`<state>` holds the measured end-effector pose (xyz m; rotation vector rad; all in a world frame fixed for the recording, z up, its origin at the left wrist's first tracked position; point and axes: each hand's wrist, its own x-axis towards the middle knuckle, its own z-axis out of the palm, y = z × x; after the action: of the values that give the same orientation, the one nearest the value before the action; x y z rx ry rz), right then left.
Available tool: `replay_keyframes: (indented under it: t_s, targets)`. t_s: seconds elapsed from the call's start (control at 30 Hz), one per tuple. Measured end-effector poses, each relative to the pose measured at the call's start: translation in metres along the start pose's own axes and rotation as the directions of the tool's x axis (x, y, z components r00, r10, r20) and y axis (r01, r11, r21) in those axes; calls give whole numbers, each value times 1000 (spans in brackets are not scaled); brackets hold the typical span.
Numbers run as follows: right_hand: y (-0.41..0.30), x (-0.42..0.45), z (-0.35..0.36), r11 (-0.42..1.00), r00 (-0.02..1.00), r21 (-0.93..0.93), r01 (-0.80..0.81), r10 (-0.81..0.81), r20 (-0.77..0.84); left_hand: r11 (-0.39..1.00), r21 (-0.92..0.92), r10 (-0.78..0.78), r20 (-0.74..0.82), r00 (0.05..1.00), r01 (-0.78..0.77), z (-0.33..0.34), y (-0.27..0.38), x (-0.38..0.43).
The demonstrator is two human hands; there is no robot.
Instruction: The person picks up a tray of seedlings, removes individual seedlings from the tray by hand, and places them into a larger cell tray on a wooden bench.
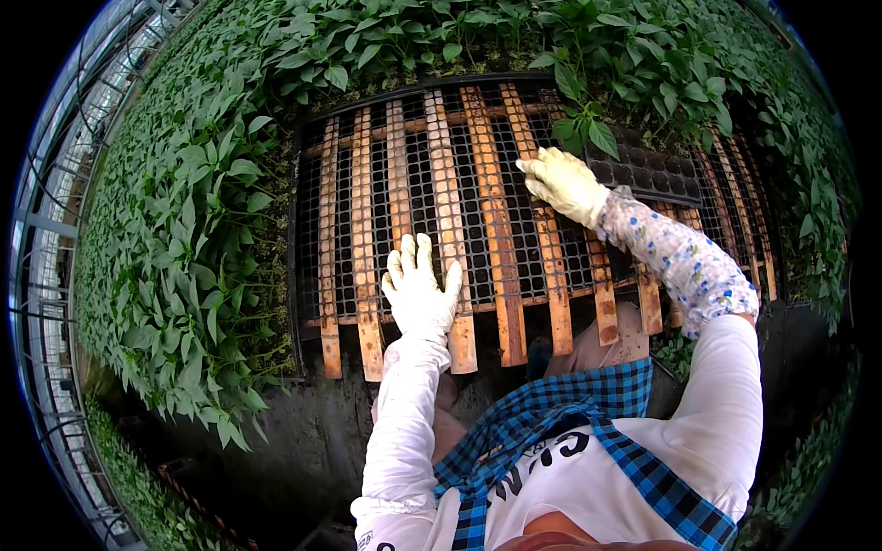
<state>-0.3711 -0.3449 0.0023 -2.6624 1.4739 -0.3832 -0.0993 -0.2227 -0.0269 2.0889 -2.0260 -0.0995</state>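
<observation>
My left hand [422, 293], in a cream glove, rests with fingers spread over wooden slats [451, 206] and the black plastic mesh [413, 158] that covers them. Farther forward and to the right is my right hand [563, 184], in a similar glove with its fingers bent; whether it pinches anything is hidden. Just beyond it, a leafy seedling [586, 131] leans over the mesh. Beside the right wrist lies a black cell tray [654, 169] with dark cells, partly covered by the right forearm.
Dense green seedlings [200, 179] border the mesh on the left, and more seedlings [427, 34] stand along the far side. Slat ends [513, 344] jut out toward my body. A blue checked apron [551, 399] hangs close below them. Greenhouse framing [48, 227] runs along the left.
</observation>
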Motion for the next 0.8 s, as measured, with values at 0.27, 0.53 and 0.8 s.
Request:
replay_keyframes:
  t_s: [0.27, 0.53, 0.8]
  targets:
    - [69, 179, 33, 800, 834, -239, -551, 515, -199, 1000, 3, 13, 19, 1000, -13, -6, 4, 4]
    - [62, 160, 35, 842, 814, -32, -539, 510, -279, 1000, -3, -2, 21, 1000, 2, -4, 0, 0]
    - [-23, 43, 24, 899, 843, 97, -427, 435, -318, 1000, 2, 14, -3, 1000, -14, 0, 2, -2]
